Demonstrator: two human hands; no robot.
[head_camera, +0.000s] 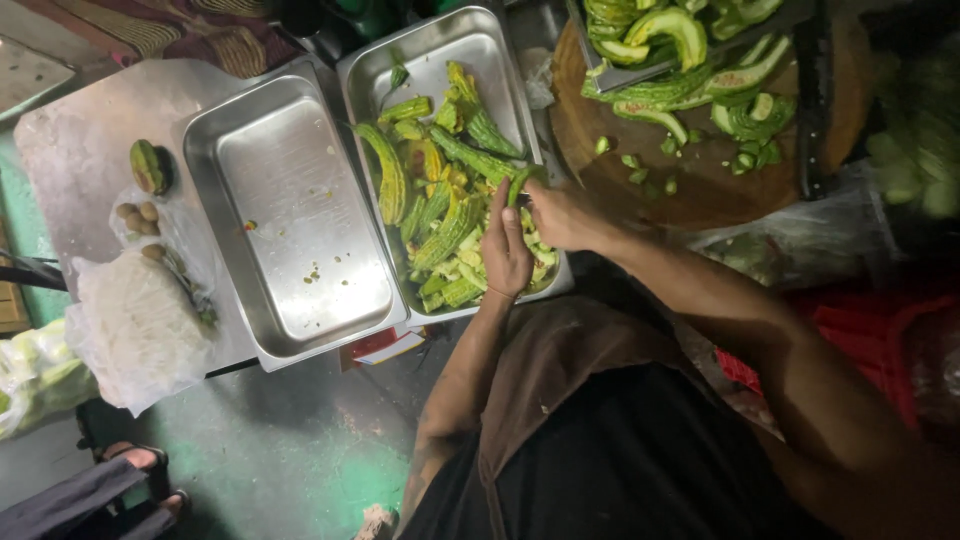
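Fingers (512, 222) of the left hand (506, 252) curl closed around a piece of bitter gourd (522, 183) at the centre of the frame, while the right hand (563, 217) presses against its lower end, though whether it grips a blade I cannot tell. Both hands work over the gourd-filled steel tray (470, 40), beside an almost bare steel tray (300, 210) to its left. The ridged, wet piece could slip from so tight a pinch and fall past the tray's near rim to the green floor (290, 450).
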